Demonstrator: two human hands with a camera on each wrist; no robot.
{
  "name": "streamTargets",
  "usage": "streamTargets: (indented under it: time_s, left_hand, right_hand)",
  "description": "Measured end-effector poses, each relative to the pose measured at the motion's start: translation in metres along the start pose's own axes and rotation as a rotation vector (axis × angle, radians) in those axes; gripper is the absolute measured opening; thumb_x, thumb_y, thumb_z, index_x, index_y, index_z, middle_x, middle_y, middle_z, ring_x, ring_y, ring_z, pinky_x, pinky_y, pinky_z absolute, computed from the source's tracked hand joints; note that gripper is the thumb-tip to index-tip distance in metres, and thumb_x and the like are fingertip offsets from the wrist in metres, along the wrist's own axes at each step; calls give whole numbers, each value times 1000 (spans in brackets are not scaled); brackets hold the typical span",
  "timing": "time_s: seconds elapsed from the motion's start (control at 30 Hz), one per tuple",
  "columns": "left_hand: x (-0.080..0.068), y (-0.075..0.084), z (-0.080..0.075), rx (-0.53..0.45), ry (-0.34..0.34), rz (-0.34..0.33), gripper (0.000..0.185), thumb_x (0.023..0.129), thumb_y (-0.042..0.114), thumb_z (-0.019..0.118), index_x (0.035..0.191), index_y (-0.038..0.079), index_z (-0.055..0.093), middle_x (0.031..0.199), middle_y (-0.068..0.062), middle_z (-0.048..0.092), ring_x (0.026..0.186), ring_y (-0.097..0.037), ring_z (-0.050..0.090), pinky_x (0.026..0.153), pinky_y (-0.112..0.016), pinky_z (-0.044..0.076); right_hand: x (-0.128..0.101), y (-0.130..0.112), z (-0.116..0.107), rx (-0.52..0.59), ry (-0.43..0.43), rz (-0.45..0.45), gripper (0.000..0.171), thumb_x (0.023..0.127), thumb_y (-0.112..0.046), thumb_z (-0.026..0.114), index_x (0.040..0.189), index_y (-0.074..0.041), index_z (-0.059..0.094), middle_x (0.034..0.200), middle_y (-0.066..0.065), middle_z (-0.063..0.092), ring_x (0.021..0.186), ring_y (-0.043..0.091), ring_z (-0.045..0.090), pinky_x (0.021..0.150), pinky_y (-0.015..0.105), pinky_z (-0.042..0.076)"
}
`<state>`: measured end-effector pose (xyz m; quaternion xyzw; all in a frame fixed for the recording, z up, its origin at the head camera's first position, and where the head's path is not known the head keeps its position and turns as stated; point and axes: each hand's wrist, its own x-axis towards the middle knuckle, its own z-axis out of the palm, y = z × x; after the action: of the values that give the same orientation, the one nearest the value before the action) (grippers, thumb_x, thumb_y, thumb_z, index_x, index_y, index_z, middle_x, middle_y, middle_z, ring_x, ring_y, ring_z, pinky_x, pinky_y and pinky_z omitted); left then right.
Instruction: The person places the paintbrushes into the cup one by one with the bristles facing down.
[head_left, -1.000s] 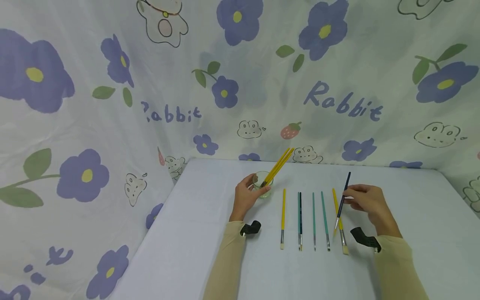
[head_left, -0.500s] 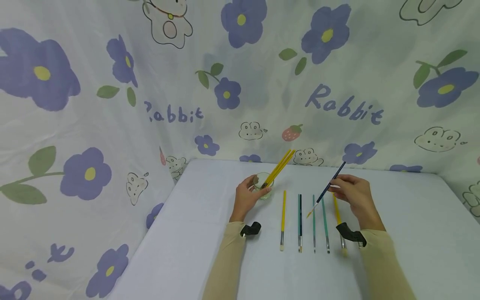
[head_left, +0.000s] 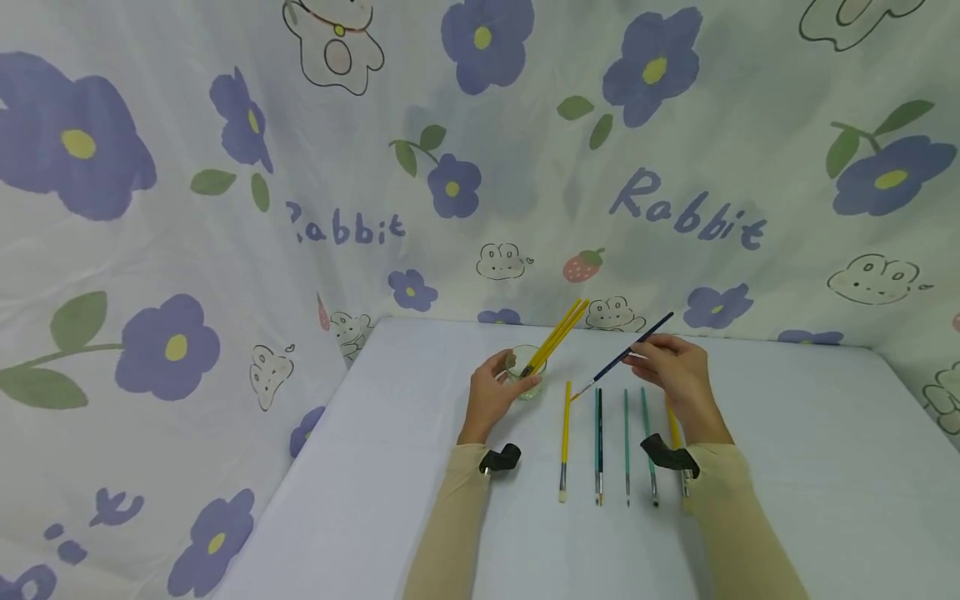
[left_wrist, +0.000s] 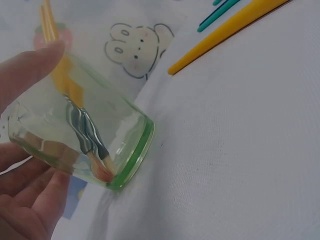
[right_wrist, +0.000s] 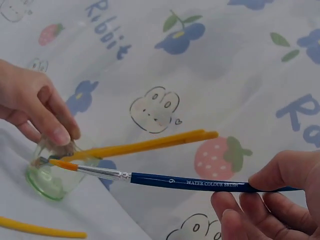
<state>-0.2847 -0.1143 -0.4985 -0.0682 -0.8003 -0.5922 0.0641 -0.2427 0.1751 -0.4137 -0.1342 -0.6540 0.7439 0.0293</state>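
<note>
My left hand [head_left: 491,398] grips a clear greenish glass [left_wrist: 100,125] by its side. Two yellow-handled paintbrushes [head_left: 557,337] lean in it, bristles down against the bottom. In my right hand [head_left: 675,379] a dark blue watercolour brush [right_wrist: 165,180] is pinched between thumb and fingers. It slants, with its orange bristles pointing left and down toward the glass. In the head view the bristle tip shows near the upper end of a yellow brush [head_left: 566,442] lying on the table. From the right wrist, the bristles overlap the glass in view; I cannot tell whether they touch.
Between the hands several brushes lie in a row on the white table [head_left: 360,467], among them a dark one [head_left: 600,437], a thin teal one [head_left: 627,433] and another teal brush [head_left: 647,417]. A yellow brush [head_left: 674,425] is partly hidden by my right arm. A patterned cloth [head_left: 517,158] hangs behind.
My right hand has moved left and a little away from me, carrying the blue brush over the row toward the glass. The brush has tilted flatter. My left hand stays at the glass.
</note>
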Motion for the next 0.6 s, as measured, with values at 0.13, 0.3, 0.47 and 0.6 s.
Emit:
streamTargets:
  time_s: [0.13,0.3,0.47,0.6]
  left_hand:
    - [1,1,0,10,-2,-3,82,81,35,90,148,3,55,147,-14,60,138,-31,58,116,-44,51]
    - [2,1,0,8,-1,4,82,81,33,90,148,3,55,147,-15,60,138,-32,58,116,-44,51]
    - [0,1,0,10,-3,4,82,80,31,91,147,2,55,147,-16,60,138,-33,58,116,-45,51]
    - [0,1,1,11,-3,4,83,80,32,91,148,1,55,147,-16,60,138,-34,58,116,-45,51]
  right_hand:
    - [2,-5,6,6,8,-27,24,97,-14,72,116,-6,59,88,-10,71,77,4,76,76,19,64]
    - [5,-9,13,40,9,-51,20,97,-11,72,112,-6,59,83,-10,73,75,5,77,74,20,65]
    - [6,-11,20,53,4,-67,20,96,-9,72,111,-5,60,81,-9,73,75,5,77,75,21,65]
    - [7,-13,26,63,0,-76,21,96,-9,72,111,-4,59,81,-8,72,75,5,77,75,21,65]
